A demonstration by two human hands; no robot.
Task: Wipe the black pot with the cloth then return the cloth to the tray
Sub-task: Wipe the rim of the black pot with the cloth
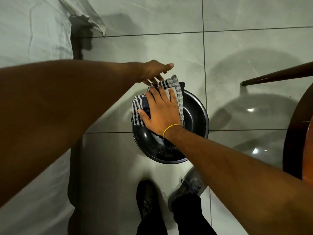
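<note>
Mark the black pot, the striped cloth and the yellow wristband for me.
black pot (194, 112): head view, bare inner wall on its right side.
striped cloth (177, 89): head view, upper right fold beyond the fingers.
yellow wristband (169, 127): head view, band across the right wrist.

Glossy black pot (194, 116), woven striped cloth (177, 89), polished floor tiles (245, 22)

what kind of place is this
Probably a room in a home: glossy grey tiled floor, a dark wooden chair at the right, and a white sheet draped at the left.
</note>
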